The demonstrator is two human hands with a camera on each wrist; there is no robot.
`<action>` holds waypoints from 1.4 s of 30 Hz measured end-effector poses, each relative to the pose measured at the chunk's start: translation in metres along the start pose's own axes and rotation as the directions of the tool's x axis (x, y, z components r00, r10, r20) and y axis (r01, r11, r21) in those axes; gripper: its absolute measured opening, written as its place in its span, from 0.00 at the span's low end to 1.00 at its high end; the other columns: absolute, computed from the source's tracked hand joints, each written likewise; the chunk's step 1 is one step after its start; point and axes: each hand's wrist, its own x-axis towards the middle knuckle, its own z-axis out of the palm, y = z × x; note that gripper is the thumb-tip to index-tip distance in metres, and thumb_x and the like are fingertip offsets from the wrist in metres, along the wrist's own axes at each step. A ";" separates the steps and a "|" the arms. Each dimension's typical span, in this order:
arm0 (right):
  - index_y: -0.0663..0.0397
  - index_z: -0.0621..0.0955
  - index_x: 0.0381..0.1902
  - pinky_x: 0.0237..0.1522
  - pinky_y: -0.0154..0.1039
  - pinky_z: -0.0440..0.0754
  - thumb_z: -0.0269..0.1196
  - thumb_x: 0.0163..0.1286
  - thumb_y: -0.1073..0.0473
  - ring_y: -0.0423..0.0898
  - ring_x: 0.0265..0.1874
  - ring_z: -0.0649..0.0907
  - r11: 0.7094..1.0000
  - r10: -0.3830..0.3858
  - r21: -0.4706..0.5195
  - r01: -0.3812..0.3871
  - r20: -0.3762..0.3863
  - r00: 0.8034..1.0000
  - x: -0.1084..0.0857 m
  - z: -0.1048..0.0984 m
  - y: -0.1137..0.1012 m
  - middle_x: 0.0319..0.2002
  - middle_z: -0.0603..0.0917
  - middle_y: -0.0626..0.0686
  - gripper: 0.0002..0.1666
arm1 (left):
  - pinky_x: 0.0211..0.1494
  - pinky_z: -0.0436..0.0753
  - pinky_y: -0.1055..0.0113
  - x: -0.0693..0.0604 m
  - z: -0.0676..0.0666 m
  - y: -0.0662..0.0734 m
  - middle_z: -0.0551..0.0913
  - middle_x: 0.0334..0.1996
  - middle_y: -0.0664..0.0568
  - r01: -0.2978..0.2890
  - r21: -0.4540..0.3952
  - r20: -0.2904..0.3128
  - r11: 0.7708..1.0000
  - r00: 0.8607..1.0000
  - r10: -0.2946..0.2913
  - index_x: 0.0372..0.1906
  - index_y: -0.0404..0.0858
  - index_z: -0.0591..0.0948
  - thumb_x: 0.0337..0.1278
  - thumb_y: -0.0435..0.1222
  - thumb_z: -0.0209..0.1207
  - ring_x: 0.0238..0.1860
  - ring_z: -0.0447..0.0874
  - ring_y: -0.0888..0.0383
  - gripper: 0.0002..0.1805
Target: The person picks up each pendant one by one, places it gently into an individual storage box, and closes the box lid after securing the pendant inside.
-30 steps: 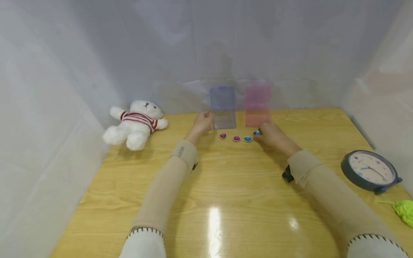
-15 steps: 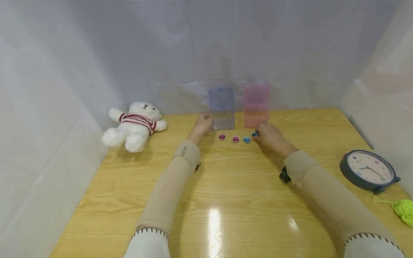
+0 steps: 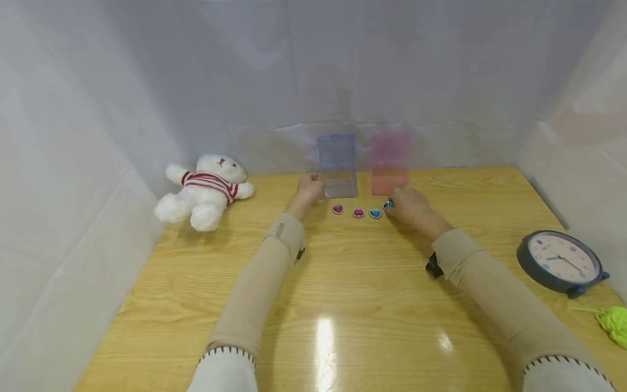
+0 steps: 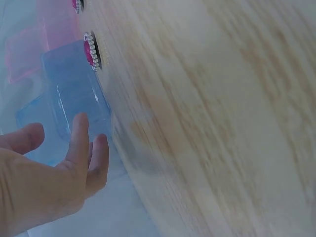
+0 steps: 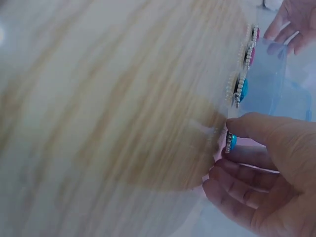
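My right hand (image 3: 409, 207) pinches a blue heart gem (image 5: 231, 141) between thumb and index finger, just in front of the open pink box (image 3: 389, 182). My left hand (image 3: 308, 190) is beside the left side of the open blue box (image 3: 339, 189); its fingers (image 4: 79, 138) are loosely bent and grip nothing, and whether they touch the box I cannot tell. Left of the held gem, a second blue heart gem (image 3: 375, 213) and two magenta heart gems, one at the middle (image 3: 358, 213) and one farther left (image 3: 337, 208), lie in a row in front of the boxes.
A white plush bear (image 3: 208, 188) in a striped top lies at the back left of the wooden table (image 3: 343, 294). On the right are a dark-rimmed clock (image 3: 562, 260) and green yarn (image 3: 613, 322). A pale sheet (image 3: 431, 71) hangs behind the table.
The right hand has shifted slightly left, and the blue gem at its fingertips now looks more tilted. The left hand has moved slightly closer to the blue box.
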 end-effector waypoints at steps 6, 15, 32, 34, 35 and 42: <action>0.62 0.88 0.39 0.42 0.50 0.85 0.67 0.71 0.58 0.52 0.34 0.83 0.990 -0.009 0.140 0.010 -0.008 1.000 0.000 0.000 0.005 0.35 0.89 0.58 0.11 | 0.78 0.78 0.52 0.000 -0.002 -0.001 0.59 0.81 0.32 0.017 -0.046 0.017 0.999 1.000 -0.016 0.81 0.28 0.58 0.79 0.30 0.51 0.79 0.66 0.37 0.32; 0.59 0.87 0.47 0.32 0.40 0.71 0.65 0.68 0.61 0.47 0.28 0.73 0.970 -0.051 0.231 0.072 -0.096 0.994 0.001 -0.007 0.000 0.29 0.80 0.54 0.12 | 0.77 0.79 0.52 0.002 -0.004 0.000 0.60 0.81 0.32 0.020 -0.093 0.002 0.995 1.000 -0.020 0.80 0.28 0.61 0.77 0.25 0.49 0.79 0.67 0.37 0.30; 0.62 0.89 0.40 0.35 0.36 0.77 0.68 0.59 0.64 0.51 0.31 0.82 0.901 -0.308 0.214 0.377 -0.296 0.904 0.018 -0.019 -0.030 0.31 0.86 0.58 0.11 | 0.80 0.76 0.51 0.003 -0.007 0.005 0.62 0.80 0.32 0.074 -0.142 0.039 0.987 0.997 -0.070 0.80 0.27 0.59 0.75 0.25 0.50 0.77 0.69 0.36 0.33; 0.64 0.89 0.43 0.35 0.36 0.77 0.68 0.60 0.62 0.51 0.32 0.82 0.909 -0.297 0.206 0.364 -0.294 0.908 0.019 -0.020 -0.035 0.33 0.87 0.59 0.15 | 0.80 0.75 0.51 0.004 -0.007 0.005 0.62 0.80 0.32 0.082 -0.153 0.038 0.985 0.996 -0.078 0.80 0.28 0.60 0.76 0.25 0.49 0.78 0.67 0.36 0.32; 0.64 0.89 0.45 0.34 0.37 0.77 0.68 0.60 0.62 0.51 0.32 0.82 0.912 -0.290 0.207 0.354 -0.288 0.913 0.020 -0.021 -0.037 0.33 0.86 0.59 0.16 | 0.80 0.75 0.51 0.004 -0.007 0.005 0.62 0.80 0.32 0.085 -0.160 0.038 0.984 0.996 -0.080 0.80 0.28 0.60 0.77 0.25 0.49 0.78 0.67 0.36 0.31; 0.61 0.87 0.55 0.38 0.38 0.79 0.68 0.65 0.59 0.49 0.35 0.81 0.920 -0.215 0.275 0.279 -0.239 0.947 0.025 -0.023 -0.049 0.38 0.86 0.57 0.21 | 0.82 0.74 0.51 0.003 -0.005 0.006 0.66 0.77 0.31 0.110 -0.231 0.054 0.967 0.994 -0.100 0.80 0.28 0.60 0.76 0.25 0.48 0.78 0.67 0.37 0.31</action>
